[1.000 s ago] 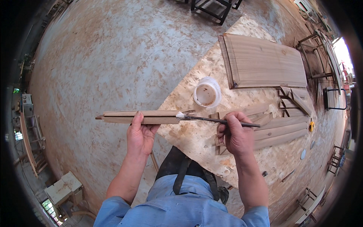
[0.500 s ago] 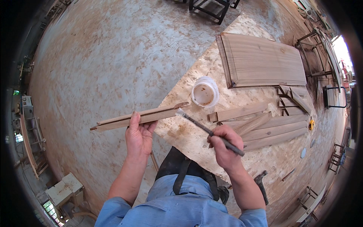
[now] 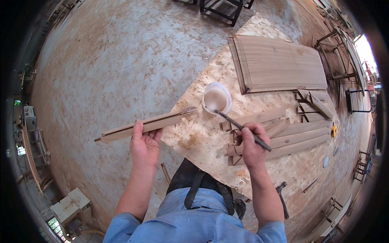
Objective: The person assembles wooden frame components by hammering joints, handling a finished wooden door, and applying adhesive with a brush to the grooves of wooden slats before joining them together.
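Observation:
A long grooved wooden strip (image 3: 170, 119) lies across the fingers of my left hand (image 3: 145, 146), the thumb pressed over it. Its right end is dark and wet-looking, close beside a white plastic tub (image 3: 228, 97). My right hand (image 3: 254, 149) grips a slim dark-handled brush (image 3: 233, 120). The brush's tip is down inside the tub at the near rim, so its bristles are hidden. Pale, milky contents show in the tub, which stands on a stained plywood sheet (image 3: 190, 139).
On the plywood rest a framed wooden panel (image 3: 279, 65), several loose wooden strips (image 3: 298, 139) and some short notched pieces (image 3: 314, 105). A yellow tape measure (image 3: 334, 131) sits at the right. A hammer (image 3: 282, 198) lies near my right forearm. A dark wooden frame (image 3: 223, 11) stands farther off.
The brush has moved from the strip's right end into the tub, as my right hand shifted right and up. My left hand still holds the strip, slightly lower and to the left.

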Demonstrator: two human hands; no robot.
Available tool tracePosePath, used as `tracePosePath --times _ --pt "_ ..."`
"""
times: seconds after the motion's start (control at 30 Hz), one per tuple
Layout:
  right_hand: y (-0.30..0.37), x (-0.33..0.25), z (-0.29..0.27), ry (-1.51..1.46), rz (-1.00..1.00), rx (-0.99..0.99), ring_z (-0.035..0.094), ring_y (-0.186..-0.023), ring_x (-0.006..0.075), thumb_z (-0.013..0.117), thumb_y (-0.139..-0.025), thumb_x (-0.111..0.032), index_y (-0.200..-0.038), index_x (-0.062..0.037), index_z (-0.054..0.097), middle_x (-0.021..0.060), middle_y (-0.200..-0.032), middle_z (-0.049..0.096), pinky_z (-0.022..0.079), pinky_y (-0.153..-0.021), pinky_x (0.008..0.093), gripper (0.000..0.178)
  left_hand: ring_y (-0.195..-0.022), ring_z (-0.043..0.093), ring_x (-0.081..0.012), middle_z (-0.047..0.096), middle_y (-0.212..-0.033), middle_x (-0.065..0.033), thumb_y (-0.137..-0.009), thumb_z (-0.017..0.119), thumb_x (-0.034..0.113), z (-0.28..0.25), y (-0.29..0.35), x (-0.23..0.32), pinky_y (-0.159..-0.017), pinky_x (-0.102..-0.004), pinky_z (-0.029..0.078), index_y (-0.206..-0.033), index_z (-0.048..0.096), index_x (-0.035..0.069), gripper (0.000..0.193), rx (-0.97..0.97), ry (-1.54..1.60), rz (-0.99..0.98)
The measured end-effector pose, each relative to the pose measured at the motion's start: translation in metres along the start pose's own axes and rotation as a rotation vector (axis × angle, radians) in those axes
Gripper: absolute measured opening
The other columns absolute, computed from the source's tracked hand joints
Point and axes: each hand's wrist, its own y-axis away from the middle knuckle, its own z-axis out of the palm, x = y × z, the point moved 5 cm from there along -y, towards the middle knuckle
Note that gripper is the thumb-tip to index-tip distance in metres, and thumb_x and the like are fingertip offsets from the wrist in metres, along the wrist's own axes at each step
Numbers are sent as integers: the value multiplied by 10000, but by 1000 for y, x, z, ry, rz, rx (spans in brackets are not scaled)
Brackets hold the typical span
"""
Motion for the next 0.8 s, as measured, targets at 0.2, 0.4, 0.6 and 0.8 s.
tracePosePath --times 0.2,0.4,0.6,0.8 --pt "-46 17 11 217 -52 -91 580 -691 115 604 -865 -74 -912 34 624 58 -785 620 460 -636 254 119 -1096 530 -252 546 -1156 -101 -885 638 323 -1 -7 12 -963 -458 441 -1128 485 74 381 54 -12 81" --pt "-56 32 29 355 -63 -233 550 -682 113 621 -858 -90 -905 20 637 56 -759 599 451 -629 252 121 -1122 515 -272 534 -1188 -127 -898 613 306 5 -8 21 -987 -467 444 -1134 483 87 347 -6 -3 145" --pt "-33 12 4 -145 187 48 578 -617 102 569 -877 -46 -874 16 585 55 -721 611 477 -545 231 64 -1104 525 -260 546 -1160 -106 -881 629 246 3 -13 17 -952 -439 467 -1141 485 59 351 -36 -15 130" --pt "10 -21 29 -135 -42 -98 616 -649 115 577 -861 -3 -882 26 591 83 -754 645 509 -554 238 39 -1086 539 -264 545 -1142 -94 -873 643 241 15 -11 1 -947 -430 473 -1139 487 54 360 -49 -43 70"
